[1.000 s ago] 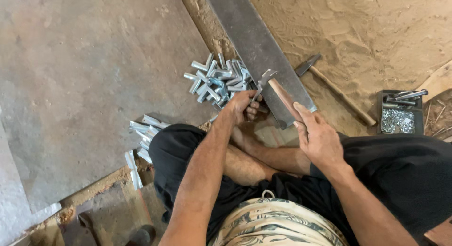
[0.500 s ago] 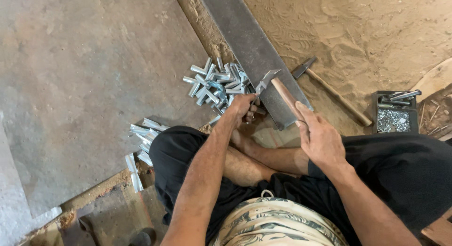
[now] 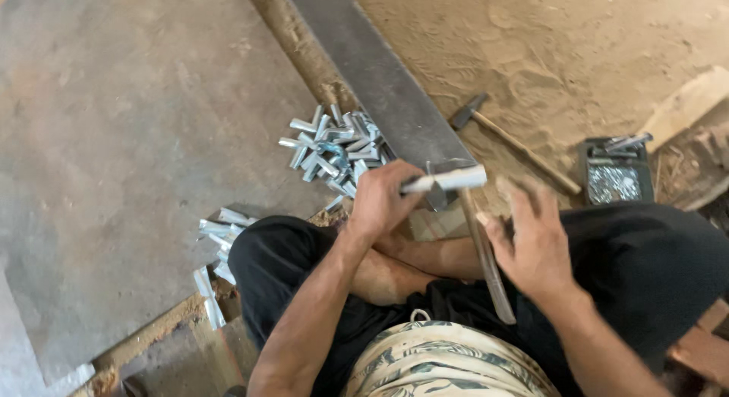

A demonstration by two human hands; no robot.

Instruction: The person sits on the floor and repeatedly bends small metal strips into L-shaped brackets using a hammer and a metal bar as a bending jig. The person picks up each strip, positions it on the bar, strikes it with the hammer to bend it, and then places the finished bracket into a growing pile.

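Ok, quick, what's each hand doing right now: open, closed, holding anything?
Left hand: closed around a short metal piece.
Right hand: blurred, fingers spread open, beside a wooden hammer handle; grip on it cannot be told.
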